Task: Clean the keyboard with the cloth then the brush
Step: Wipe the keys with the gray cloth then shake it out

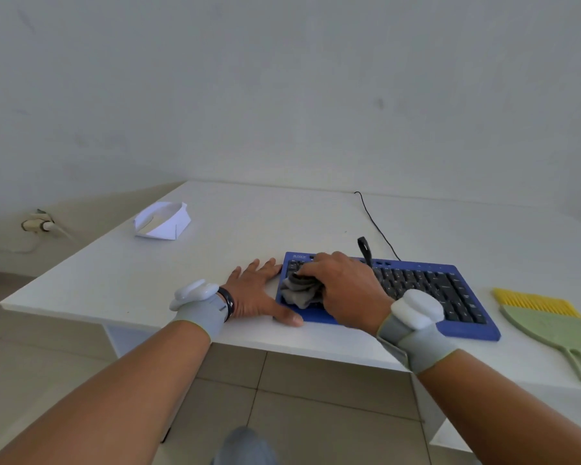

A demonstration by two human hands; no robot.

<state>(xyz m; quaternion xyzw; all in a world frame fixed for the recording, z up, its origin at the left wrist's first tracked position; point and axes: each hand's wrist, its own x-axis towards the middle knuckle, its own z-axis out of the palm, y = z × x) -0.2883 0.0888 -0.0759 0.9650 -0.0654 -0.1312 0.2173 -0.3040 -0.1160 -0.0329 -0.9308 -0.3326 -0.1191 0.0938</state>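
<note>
A blue keyboard (450, 297) with black keys lies on the white table (249, 229) near its front edge. My right hand (346, 290) grips a crumpled grey cloth (299, 290) and holds it on the keyboard's left end. Flat on the table lies my left hand (259, 297), fingers spread, its thumb against the keyboard's left front corner. A green brush (547, 325) with yellow bristles lies on the table to the right of the keyboard.
A folded white paper (163, 221) sits at the table's far left. The keyboard's black cable (376, 223) runs back toward the wall. A short black strap (364, 250) sticks up behind the keyboard. Tiled floor lies below the table's front edge.
</note>
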